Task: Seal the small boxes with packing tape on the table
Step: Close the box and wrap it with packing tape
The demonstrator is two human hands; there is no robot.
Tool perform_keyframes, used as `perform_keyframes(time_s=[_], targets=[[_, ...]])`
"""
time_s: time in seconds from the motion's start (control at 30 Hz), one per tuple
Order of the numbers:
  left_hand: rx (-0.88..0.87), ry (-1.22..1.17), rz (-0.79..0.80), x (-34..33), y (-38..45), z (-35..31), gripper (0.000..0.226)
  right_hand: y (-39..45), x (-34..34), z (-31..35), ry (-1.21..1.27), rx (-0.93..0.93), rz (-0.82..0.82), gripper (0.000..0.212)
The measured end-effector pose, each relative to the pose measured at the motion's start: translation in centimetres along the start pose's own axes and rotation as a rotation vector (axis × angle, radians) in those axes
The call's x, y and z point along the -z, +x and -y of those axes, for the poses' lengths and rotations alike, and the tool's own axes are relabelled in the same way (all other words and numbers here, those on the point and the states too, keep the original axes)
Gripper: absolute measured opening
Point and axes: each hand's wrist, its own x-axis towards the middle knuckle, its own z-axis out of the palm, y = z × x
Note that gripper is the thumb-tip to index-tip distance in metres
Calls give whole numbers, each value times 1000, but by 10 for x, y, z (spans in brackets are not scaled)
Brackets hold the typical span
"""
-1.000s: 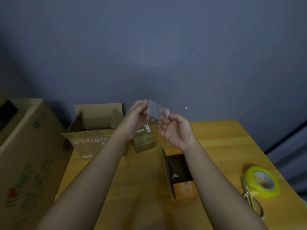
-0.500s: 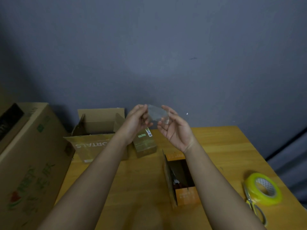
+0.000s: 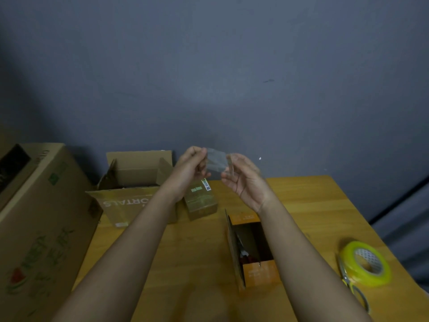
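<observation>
left hand (image 3: 190, 165): raised above the far side of the table, fingers curled, its grip pinching the left edge of a clear strip of tape (image 3: 216, 161).
right hand (image 3: 243, 180): raised just right of the left hand, palm turned toward the camera, fingertips pinching the right edge of the same strip.
strip of tape: stretched flat between the two hands, in the air, touching no box.
small closed box (image 3: 201, 202): on the table below the hands, beside the open carton, with printed labels on top.
orange box (image 3: 251, 249): near the middle of the table, open at the top, its flap standing on the left, dark contents inside that cannot be made out.
open carton (image 3: 132, 194): far left of the table, flaps up.
large carton (image 3: 37, 228): at the left edge.
tape roll (image 3: 366, 263): yellow-green, near right of the table, resting against scissors (image 3: 354, 287).
table (image 3: 313, 205): light wood.
</observation>
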Motion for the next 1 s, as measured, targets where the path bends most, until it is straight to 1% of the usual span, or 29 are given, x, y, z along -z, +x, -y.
perform_keyframes(time_s=[0.1, 0.2, 0.27, 0.33, 0.53, 0.63, 0.7, 0.77, 0.83, 0.9, 0.93, 1.0], targets=[[7, 72, -8, -2, -2, 2, 23, -2, 2, 1, -80, 27, -25, 13], [-5, 212, -44, -5, -4, 8, 23, -5, 9, -2, -174, 29, -56, 3], [-31, 331, -50, -8, -5, 16, 24, -8, 17, -7, -252, 19, -91, 10], [-41, 429, -19, -10, -5, 27, 25, -13, 26, -17, -336, 11, -135, 13], [-4, 614, 34, -24, -5, 62, 31, -23, 57, -46, -553, 4, -329, 19], [23, 640, -26, -22, -3, 70, 29, -26, 72, -52, -657, 27, -485, 22], [22, 659, -9, -14, 0, 74, 30, -30, 85, -54, -707, 22, -514, 22], [30, 640, 91, -9, 2, 79, 27, -33, 93, -59, -644, -15, -478, 19], [43, 528, 152, -13, 2, 82, 22, -30, 92, -66, -484, -58, -460, 14], [49, 429, 177, -21, 1, 85, 19, -25, 87, -73, -305, -124, -407, 14], [41, 408, 188, -23, 2, 87, 18, -23, 85, -76, -238, -149, -370, 16], [27, 381, 211, -25, 4, 89, 17, -20, 81, -81, -179, -170, -323, 28]])
